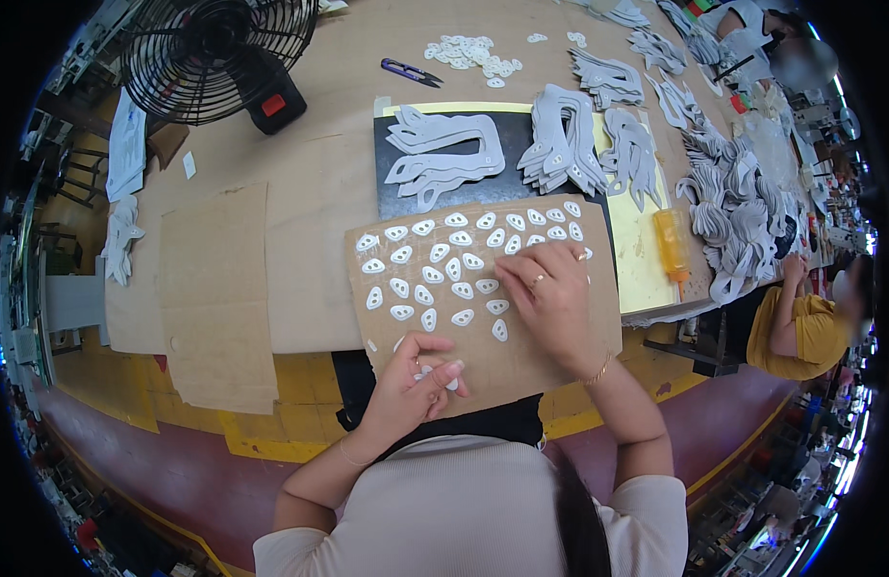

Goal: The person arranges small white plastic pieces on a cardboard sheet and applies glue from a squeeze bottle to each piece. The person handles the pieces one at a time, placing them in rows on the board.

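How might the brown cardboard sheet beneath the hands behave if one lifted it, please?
The cardboard sheet is probably fairly stiff, since it looks nearly flat where it overhangs the table. It is likely light, as its edge looks thin. The white pieces on it might slide if tilted, unless glued.

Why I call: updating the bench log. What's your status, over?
Left hand holding small white pieces; right hand over brown cardboard sheet. Two-holed white pieces spread across sheet. Hands hide parts of it; no other obstruction seen.
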{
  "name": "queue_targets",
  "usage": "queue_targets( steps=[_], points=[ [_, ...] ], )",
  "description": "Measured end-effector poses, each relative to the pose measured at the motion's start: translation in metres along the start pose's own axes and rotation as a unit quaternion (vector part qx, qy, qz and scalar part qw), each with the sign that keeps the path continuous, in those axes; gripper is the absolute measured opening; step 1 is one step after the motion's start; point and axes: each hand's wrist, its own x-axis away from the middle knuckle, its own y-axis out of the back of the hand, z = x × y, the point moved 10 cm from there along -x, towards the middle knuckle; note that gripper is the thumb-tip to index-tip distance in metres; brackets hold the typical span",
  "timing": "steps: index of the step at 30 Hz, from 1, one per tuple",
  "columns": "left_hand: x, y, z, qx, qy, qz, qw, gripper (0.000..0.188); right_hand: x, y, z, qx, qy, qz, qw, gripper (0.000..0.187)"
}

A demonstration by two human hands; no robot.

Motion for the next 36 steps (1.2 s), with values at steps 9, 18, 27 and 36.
queue_targets(
  steps=[9,18,27,36],
  points=[
    [0.006,0.009,0.003,0.017,0.065,-0.004,0.998,0.021,0.006,-0.024,0.007,0.131,0.151,0.094,0.975,0.019],
    [0.006,0.004,-0.006,-0.034,-0.031,-0.01,0.999,0.021,0.031,-0.008,0.023,-0.248,-0.11,0.125,0.954,0.017],
    [0.013,0.009,-0.01,-0.001,-0.073,-0.018,0.997,0.023,0.063,-0.044,0.023,-0.316,-0.244,0.202,0.894,0.014],
    [0.026,0.037,0.011,0.424,0.056,-0.012,0.904,0.029,0.008,-0.042,0.06,0.1,0.148,0.073,0.981,0.009]
  ],
)
